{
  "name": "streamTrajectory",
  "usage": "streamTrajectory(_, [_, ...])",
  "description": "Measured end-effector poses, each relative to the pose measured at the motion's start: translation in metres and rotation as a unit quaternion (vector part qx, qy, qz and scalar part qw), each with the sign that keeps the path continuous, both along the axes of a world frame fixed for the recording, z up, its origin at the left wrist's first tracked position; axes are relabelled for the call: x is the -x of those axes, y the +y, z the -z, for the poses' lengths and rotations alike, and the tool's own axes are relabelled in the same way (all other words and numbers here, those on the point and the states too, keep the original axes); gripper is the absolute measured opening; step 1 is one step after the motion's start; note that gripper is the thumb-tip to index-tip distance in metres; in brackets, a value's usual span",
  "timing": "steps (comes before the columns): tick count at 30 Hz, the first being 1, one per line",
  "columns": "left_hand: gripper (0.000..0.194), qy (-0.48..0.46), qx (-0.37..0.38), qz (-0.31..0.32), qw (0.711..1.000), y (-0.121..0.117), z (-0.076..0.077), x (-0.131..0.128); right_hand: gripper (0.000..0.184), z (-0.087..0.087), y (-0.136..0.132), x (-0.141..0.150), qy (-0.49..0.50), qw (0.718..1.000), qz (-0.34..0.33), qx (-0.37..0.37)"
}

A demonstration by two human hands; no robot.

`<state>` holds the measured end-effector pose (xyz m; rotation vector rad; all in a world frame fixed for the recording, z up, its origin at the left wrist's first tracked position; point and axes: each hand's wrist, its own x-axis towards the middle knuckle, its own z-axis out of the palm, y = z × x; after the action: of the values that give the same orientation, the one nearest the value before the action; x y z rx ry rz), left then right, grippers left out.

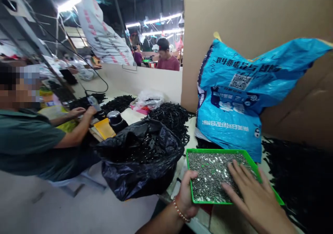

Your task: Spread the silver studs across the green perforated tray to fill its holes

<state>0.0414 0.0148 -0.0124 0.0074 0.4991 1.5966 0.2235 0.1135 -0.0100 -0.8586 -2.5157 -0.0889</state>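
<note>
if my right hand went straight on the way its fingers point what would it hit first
The small silver metal pieces in the green tray, right at the fingertips of the right hand, perhaps already touching; depth is unclear.

left hand (186, 195) gripping green tray (221, 151), apparently studs (210, 178)

Low in the head view, at about seven o'clock, the left wrist (181, 209) wears a thin bracelet (180, 211) of small round beads, pale ones mixed with reddish ones, sitting just behind the left hand (186, 193). The left forearm (161, 223) is bare down to the frame's bottom edge. Over at about five o'clock, the right hand (256, 199) is bare too — long fingers (235, 171), short nails, nothing worn.
</note>
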Motion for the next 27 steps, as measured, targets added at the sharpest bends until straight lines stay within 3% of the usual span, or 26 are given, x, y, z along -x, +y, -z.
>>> streamTrajectory(3, [0.047,-0.001,-0.023,0.005,1.000,0.003,0.001,-0.001,0.074,-0.003,-0.017,0.026,-0.037,0.995,-0.058,0.075])
streamTrajectory(5, [0.049,-0.007,-0.028,0.004,1.000,0.003,0.001,0.000,0.072,-0.014,-0.021,0.031,-0.080,0.987,-0.057,0.130])
streamTrajectory(10, [0.049,0.008,-0.002,0.000,1.000,-0.001,0.002,0.006,0.081,-0.050,0.001,0.016,-0.162,0.964,0.053,0.201])
streamTrajectory(13, [0.044,0.025,0.026,0.003,0.999,-0.001,0.001,0.006,0.085,-0.061,0.003,0.021,-0.183,0.954,0.073,0.226])
streamTrajectory(19, [0.038,0.033,0.074,-0.045,0.996,0.001,0.001,0.003,0.080,-0.068,-0.033,0.061,-0.190,0.949,-0.042,0.248])
streamTrajectory(22, [0.037,0.027,0.076,-0.049,0.996,0.001,0.002,0.006,0.072,-0.071,-0.036,0.046,-0.203,0.945,-0.070,0.247])
streamTrajectory(27, [0.041,0.021,0.052,-0.045,0.997,0.003,-0.002,0.009,0.070,-0.069,-0.020,0.002,-0.202,0.953,0.042,0.222])
